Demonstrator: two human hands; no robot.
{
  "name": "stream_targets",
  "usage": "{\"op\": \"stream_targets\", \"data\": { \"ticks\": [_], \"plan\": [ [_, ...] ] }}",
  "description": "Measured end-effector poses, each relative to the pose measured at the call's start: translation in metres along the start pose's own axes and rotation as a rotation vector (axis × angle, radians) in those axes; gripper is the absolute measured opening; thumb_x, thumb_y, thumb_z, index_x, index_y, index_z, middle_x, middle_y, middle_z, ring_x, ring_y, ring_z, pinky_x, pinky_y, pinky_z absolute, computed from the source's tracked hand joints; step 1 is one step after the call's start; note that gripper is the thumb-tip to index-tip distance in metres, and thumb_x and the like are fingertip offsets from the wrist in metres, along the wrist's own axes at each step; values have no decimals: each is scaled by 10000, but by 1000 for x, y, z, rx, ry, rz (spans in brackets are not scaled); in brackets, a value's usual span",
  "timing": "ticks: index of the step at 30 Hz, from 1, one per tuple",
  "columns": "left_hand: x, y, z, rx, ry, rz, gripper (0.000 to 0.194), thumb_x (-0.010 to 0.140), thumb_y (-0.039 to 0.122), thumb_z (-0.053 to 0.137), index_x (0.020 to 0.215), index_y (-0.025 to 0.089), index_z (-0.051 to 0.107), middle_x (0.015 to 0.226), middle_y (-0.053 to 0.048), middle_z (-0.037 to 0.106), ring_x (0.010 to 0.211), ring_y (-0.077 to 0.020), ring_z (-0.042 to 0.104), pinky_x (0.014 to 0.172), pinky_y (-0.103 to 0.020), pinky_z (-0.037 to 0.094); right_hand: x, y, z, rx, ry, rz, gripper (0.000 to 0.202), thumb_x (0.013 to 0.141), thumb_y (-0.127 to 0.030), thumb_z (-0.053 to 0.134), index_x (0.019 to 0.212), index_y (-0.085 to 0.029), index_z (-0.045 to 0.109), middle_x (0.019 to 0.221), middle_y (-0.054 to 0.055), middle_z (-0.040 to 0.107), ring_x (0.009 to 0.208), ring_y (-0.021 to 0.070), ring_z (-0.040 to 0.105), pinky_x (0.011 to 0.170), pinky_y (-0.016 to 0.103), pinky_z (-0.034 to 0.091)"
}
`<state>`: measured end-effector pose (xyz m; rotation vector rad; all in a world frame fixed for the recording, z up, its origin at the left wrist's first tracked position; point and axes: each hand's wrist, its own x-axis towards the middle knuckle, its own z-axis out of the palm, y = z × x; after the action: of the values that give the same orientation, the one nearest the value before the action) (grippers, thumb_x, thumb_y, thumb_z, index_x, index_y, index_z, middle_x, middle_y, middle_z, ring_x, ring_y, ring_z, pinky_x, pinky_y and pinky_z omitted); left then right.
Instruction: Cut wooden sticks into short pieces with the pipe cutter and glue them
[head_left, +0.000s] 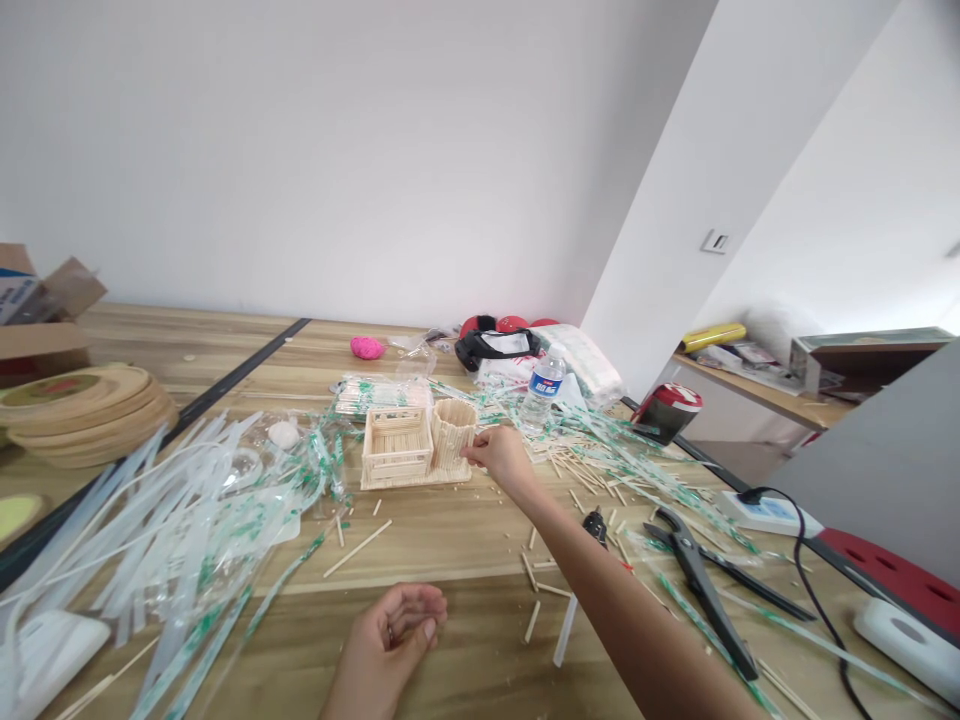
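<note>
A small holder made of wooden sticks stands mid-table. On its flat stick base sit a square open box and, to its right, an upright round cup. My right hand reaches to the cup's right side, thumb and fingers pinched together at its lower wall. Whatever may be between those fingertips is hidden. Near the front edge, my left hand hovers with loosely curled fingers, thumb apart and nothing in it. Partly behind my right forearm lies a black glue gun, with a translucent glue stick close by.
Cutting pliers and a power strip with a black cable lie at right. Loose sticks surround a water bottle. Glue sticks and plastic wrappers cover the left, near stacked wooden discs. Bundled sticks lie behind the holder.
</note>
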<state>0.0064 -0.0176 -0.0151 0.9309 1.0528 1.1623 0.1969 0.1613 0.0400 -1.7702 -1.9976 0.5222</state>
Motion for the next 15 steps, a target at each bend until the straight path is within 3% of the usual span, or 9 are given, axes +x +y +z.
{"op": "stream_targets", "data": {
  "ticks": [10, 15],
  "plan": [
    [6, -1, -11, 24, -108, -58, 347, 590, 411, 793, 827, 172, 711, 866, -116, 750, 836, -241, 681, 713, -317, 520, -2, -2, -1, 69, -10, 39, 266, 878, -328, 568, 1071, -146, 594, 1089, 50, 608, 893, 190, 610, 746, 354, 521],
    [10, 1, -10, 32, -39, -39, 372, 524, 406, 824, 774, 158, 705, 786, -102, 748, 767, -223, 680, 671, -301, 521, -4, -5, -6, 178, 8, 50, 261, 881, -323, 564, 1079, -155, 592, 1112, 54, 600, 913, 192, 605, 764, 360, 517]
  ]
}}
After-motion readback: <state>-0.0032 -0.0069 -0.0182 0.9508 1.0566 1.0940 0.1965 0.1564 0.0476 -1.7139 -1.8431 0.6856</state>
